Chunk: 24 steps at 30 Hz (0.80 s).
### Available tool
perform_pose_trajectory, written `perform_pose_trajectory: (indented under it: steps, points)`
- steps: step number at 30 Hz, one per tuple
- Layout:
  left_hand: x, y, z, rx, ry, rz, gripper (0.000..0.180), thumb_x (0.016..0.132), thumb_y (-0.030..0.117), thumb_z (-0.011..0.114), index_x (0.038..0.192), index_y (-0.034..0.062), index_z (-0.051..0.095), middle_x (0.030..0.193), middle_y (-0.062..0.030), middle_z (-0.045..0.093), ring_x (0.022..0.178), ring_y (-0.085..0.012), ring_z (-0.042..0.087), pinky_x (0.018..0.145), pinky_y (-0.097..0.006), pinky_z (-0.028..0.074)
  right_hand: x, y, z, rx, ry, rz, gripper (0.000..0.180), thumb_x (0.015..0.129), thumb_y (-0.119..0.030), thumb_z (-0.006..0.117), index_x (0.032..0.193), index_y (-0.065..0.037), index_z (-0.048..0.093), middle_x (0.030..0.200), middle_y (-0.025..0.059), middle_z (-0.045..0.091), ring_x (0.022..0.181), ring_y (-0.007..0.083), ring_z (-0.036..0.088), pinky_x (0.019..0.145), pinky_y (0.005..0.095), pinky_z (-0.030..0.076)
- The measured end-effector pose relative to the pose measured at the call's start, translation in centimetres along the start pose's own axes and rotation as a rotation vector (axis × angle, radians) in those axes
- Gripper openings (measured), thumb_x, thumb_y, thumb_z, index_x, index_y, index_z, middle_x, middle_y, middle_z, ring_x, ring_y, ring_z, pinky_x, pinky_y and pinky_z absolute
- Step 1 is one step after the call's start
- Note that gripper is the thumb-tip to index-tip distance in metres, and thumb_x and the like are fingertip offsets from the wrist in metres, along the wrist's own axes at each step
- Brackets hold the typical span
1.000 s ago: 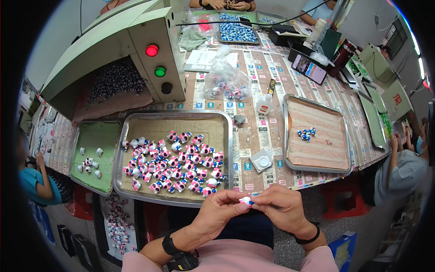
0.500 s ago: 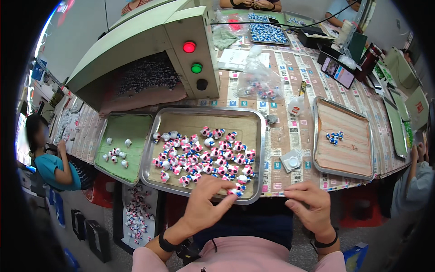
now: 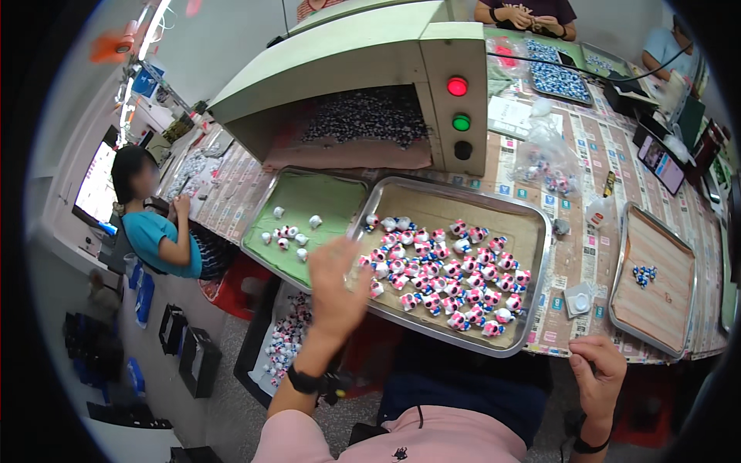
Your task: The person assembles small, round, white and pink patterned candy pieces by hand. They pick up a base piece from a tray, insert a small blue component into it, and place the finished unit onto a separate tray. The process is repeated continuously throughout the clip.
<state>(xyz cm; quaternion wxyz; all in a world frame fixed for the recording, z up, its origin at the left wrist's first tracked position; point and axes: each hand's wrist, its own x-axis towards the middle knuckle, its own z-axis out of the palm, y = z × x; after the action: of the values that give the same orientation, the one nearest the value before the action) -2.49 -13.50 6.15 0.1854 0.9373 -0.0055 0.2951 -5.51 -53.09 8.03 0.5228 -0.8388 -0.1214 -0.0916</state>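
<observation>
My left hand (image 3: 336, 293), blurred by motion, is over the seam between a green-lined tray (image 3: 324, 193) and a larger brown-lined tray (image 3: 417, 202). Its fingers and thumb look apart, with nothing visible in them. Several white and pink rounded pieces (image 3: 290, 231) lie on the green lining. Many small pink, white and blue figurines (image 3: 451, 266) fill the middle of the larger tray. By the table's front edge, right of that tray, my right hand (image 3: 598, 374) has bent fingers, the thumb slightly apart from them and nothing visible between.
A pale machine (image 3: 455, 116) with a red and a green light stands behind the trays. On the right are a pink-lined tray (image 3: 656, 301) with blue-white pieces, a small white dish (image 3: 579, 299) and a bottle (image 3: 597, 212). A black bin (image 3: 282, 347) sits low left; a person (image 3: 166, 231) sits beyond.
My left hand has let go of a figurine, which now lies at the larger tray's near edge, and has moved left toward the green-lined tray. The view has swung left.
</observation>
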Motion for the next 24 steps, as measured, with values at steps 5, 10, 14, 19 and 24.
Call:
perform_pose_trajectory:
  steps: [5, 10, 14, 19, 24]
  points:
    - [0.9, -14.4, -3.7, 0.468, -0.179, -0.388, 0.096, 0.071, 0.045, 0.076, 0.147, 0.0122, 0.029, 0.144, -0.0291, 0.031, 0.131, -0.0483, 0.031, 0.11, -0.051, 0.024, -0.1, 0.0, -0.3, 0.035, -0.037, 0.021, 0.012, 0.076, -0.004, 0.072, 0.088, -0.001, 0.071, 0.086, 0.0113, 0.067, 0.079, 0.0212, 0.063, 0.072, 0.0293, 0.048]
    - [2.2, -17.2, -2.6, 0.436, -0.508, -0.514, 0.11, 0.067, 0.063, 0.073, 0.151, 0.0153, 0.021, 0.149, -0.0325, 0.022, 0.138, -0.0505, 0.019, 0.11, -0.056, 0.023, -0.2, 0.6, -0.1, 0.013, -0.045, 0.018, 0.013, 0.075, -0.002, 0.072, 0.088, -0.001, 0.071, 0.086, 0.0108, 0.067, 0.079, 0.0214, 0.063, 0.071, 0.0292, 0.048]
    - [1.5, -16.7, 0.0, 0.424, -0.302, -0.353, 0.065, 0.081, 0.035, 0.068, 0.136, 0.0098, 0.044, 0.124, -0.0229, 0.048, 0.115, -0.0459, 0.044, 0.095, -0.057, 0.038, 0.0, 0.2, -0.1, 0.013, -0.047, 0.001, 0.013, 0.075, -0.002, 0.072, 0.087, -0.001, 0.071, 0.084, 0.0107, 0.067, 0.078, 0.0219, 0.063, 0.07, 0.0293, 0.048]
    - [1.4, -15.3, 1.1, 0.436, -0.15, -0.268, 0.031, 0.084, 0.014, 0.06, 0.114, 0.008, 0.059, 0.102, -0.0184, 0.053, 0.092, -0.0396, 0.055, 0.078, -0.048, 0.047, -0.2, 0.1, -0.4, -0.002, -0.023, -0.024, 0.013, 0.075, -0.001, 0.072, 0.088, -0.001, 0.071, 0.084, 0.0113, 0.068, 0.077, 0.0224, 0.064, 0.069, 0.0295, 0.049]
    - [2.0, -17.4, 1.9, 0.301, -0.02, -0.138, 0.025, 0.084, 0.005, 0.056, 0.108, 0.0048, 0.063, 0.098, -0.0189, 0.058, 0.088, -0.0373, 0.057, 0.08, -0.044, 0.045, -0.1, 0.4, -1.7, -0.026, 0.007, -0.008, 0.014, 0.075, -0.001, 0.072, 0.088, -0.002, 0.072, 0.085, 0.0111, 0.068, 0.078, 0.0222, 0.065, 0.069, 0.0296, 0.05]
